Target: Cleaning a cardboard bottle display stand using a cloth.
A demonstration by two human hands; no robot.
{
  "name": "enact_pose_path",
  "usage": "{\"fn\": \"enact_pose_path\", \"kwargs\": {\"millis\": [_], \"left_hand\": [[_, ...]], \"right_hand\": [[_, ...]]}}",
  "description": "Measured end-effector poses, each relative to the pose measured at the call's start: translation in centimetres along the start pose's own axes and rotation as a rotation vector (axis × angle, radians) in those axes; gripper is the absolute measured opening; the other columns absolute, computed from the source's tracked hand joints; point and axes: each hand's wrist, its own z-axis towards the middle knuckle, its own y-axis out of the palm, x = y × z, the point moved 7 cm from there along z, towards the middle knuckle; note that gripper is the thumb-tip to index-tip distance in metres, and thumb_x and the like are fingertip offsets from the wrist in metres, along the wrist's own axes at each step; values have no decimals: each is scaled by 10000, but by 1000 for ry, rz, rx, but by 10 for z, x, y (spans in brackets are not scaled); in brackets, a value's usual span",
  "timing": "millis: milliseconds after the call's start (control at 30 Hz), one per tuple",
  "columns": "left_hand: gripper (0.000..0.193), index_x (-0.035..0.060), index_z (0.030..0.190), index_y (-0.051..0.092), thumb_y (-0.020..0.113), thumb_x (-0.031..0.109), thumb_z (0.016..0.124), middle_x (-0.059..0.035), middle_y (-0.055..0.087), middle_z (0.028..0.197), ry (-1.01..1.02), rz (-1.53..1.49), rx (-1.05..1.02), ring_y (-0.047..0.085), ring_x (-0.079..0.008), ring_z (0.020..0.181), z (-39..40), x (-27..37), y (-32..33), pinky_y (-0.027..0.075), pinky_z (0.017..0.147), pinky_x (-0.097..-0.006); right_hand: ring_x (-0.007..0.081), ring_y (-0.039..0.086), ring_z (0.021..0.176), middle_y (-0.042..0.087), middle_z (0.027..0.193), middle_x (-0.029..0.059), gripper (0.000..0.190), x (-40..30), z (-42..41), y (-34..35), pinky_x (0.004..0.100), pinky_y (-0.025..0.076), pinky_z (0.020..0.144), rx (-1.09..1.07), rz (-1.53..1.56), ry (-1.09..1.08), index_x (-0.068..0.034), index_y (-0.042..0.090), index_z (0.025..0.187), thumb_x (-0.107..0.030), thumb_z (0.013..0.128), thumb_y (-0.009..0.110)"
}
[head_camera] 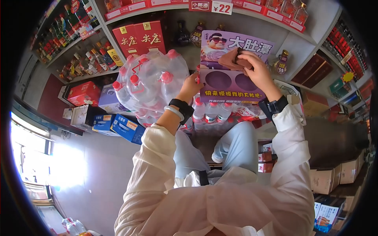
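Observation:
My left hand (190, 87) grips the left edge of a purple cardboard display box (217, 63) that bears a cartoon figure and writing. In my right hand (255, 69) is a bunched brown cloth (230, 60), pressed against or close over the box's front, above two dark oval shapes. The box stands tilted in front of a shelf, above shrink-wrapped bottles with red caps (211, 112). Left of my left hand is a big plastic-wrapped pack of clear bottles (153, 79), also red-capped.
Red gift boxes (140, 38) and dark bottles with price tags (196, 34) stand on the shelf behind. A shelf edge with price labels (248, 6) runs above. Blue cartons (127, 126) lie at the left, liquor bottles (94, 62) beyond them. Brown cartons (324, 178) sit at the right.

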Motion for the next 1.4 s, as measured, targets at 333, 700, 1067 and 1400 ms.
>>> {"fn": "enact_pose_path", "kwargs": {"millis": [333, 700, 1067, 1400], "left_hand": [[554, 38, 1239, 494, 637, 100, 708, -206, 534, 1187, 489, 260, 399, 488, -337, 1136, 20, 105, -73, 390, 956, -375], [377, 75, 1128, 592, 620, 192, 771, -129, 614, 1075, 493, 747, 139, 564, -281, 1022, 100, 214, -5, 412, 918, -399], [205, 116, 877, 685, 584, 268, 783, -110, 653, 838, 417, 500, 59, 623, -298, 786, 131, 198, -1, 492, 713, -378], [202, 128, 845, 684, 557, 272, 783, -108, 646, 801, 584, 500, 54, 606, -316, 784, 130, 201, 3, 483, 697, -410]], "right_hand": [[294, 581, 987, 585, 1085, 111, 286, 51, -30, -45, 335, 473, 798, 270, -20, -23, -51, 608, 1006, 58, 742, 588], [326, 551, 998, 554, 1099, 115, 336, 89, -65, -74, 366, 458, 824, 353, -6, -10, -35, 592, 1013, 104, 707, 571], [245, 501, 1003, 529, 1014, 51, 185, 48, 12, -12, 356, 442, 781, 271, -489, -457, -115, 602, 900, -113, 718, 570], [247, 522, 989, 541, 1040, 49, 181, 15, 18, 121, 373, 452, 771, -67, -157, -357, -129, 647, 933, -126, 784, 545]]}}
